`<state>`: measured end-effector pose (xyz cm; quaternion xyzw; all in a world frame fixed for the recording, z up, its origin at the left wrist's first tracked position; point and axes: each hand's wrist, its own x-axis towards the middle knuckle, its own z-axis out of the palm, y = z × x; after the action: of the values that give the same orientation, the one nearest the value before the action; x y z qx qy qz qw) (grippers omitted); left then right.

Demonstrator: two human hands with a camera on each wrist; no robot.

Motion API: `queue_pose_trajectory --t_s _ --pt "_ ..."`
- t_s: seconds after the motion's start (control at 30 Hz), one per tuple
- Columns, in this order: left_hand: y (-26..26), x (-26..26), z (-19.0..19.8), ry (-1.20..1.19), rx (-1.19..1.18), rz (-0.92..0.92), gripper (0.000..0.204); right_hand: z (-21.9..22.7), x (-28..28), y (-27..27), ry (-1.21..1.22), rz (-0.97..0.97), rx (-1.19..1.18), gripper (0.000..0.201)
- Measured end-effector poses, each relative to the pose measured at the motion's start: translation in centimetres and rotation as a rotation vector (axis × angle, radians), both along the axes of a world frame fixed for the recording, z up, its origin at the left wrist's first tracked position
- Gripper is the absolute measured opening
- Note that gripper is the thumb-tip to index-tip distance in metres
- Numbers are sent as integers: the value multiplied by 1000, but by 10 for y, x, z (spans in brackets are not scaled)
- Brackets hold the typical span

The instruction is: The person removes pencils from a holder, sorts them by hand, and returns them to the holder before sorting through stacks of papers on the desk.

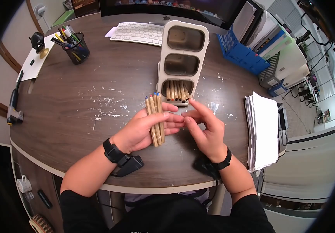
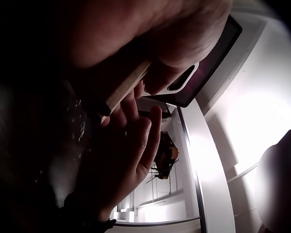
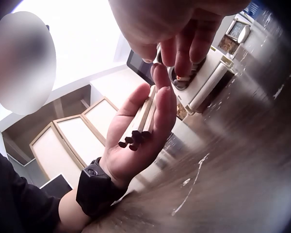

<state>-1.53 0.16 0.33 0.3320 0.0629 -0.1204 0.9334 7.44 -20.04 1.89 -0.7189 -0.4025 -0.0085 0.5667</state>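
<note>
Black sleeves and both wrist straps sit at the bottom centre of the head view. Just above them, your left hand lies palm-up at frame centre, fingers straight, carrying a small bundle of wooden coloured pencils across the palm; no finger curls over them. The pencil tips point toward the upper part of the frame. Your right hand is right of centre, its fingertips meeting the left hand's fingertips; fingers loosely bent, nothing visibly held. In the right wrist view the pencil butts show dark against the open palm.

Directly above the hands stands a beige three-compartment holder; its lowest compartment holds more pencils, the two above show none. The brown table is flecked with white scuffs.

Farther up: black pen cup at upper left, white keyboard at top centre, blue file rack at upper right. A paper stack lies at the right edge.
</note>
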Motion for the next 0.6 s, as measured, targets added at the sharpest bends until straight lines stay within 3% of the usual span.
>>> queue_pose_trajectory --t_s 0.1,0.17,0.3,0.6 --pt "2 0 1 5 -15 22 32 3 4 -5 -123 37 -47 39" --pt "-1 0 1 -38 -38 81 32 10 4 -8 -301 160 -160 35" --pt "-3 0 4 -51 -85 75 35 19 -6 0 -241 397 -264 40" --pt "-6 0 -4 -123 -27 -2 37 8 -7 1 -279 437 -202 36"
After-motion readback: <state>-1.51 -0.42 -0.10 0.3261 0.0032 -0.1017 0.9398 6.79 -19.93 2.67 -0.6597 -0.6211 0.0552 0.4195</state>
